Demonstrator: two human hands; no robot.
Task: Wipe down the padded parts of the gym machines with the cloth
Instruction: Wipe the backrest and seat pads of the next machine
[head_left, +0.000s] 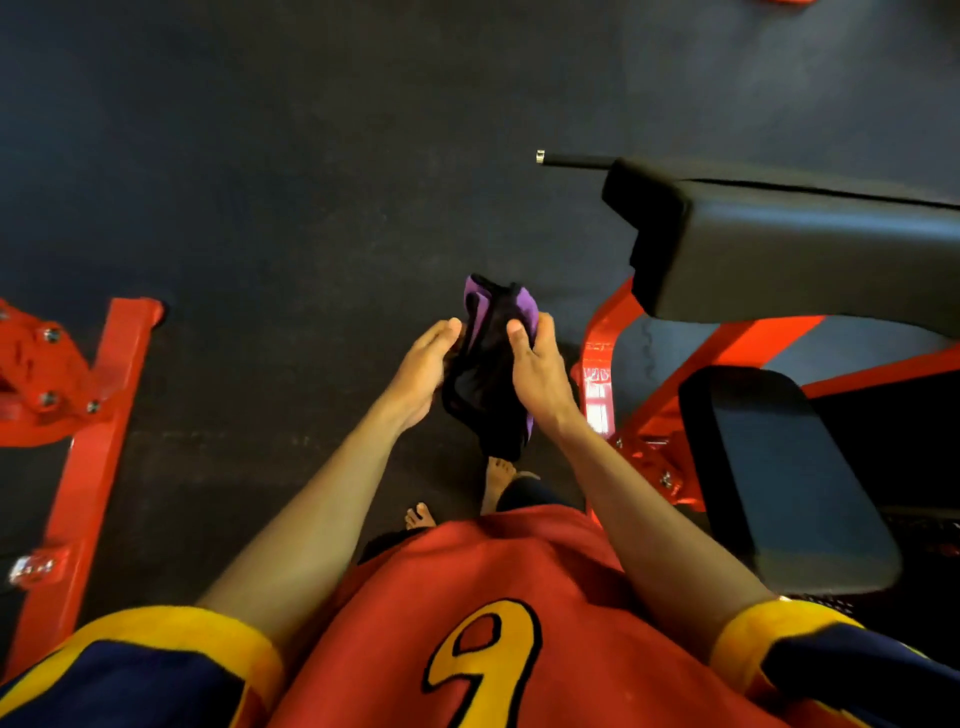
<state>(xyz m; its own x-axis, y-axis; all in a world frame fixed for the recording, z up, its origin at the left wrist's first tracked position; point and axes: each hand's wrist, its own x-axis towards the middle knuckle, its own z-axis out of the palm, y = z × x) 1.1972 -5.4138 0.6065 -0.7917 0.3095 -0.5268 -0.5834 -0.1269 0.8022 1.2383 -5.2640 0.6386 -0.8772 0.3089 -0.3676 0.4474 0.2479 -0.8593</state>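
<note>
Cloth (491, 364) sits mid-frame, held between my 2 hands above the floor (311, 156), apart from both pads. Its long axis runs from far to near: the purple folded end points away and the dark end hangs toward me. Right hand (540, 374) pinches the right edge, thumb across the front, fingers behind. Left hand (423, 371) lies flat against the left edge, fingers nearly straight, no clamp. 2 black pads on the right: upper pad (779, 244), its corner near the right hand, and seat pad (789, 483) lower. Red frame (608, 364) is just beside the right wrist. Open floor ahead and left, up to the left red frame (88, 415).
</note>
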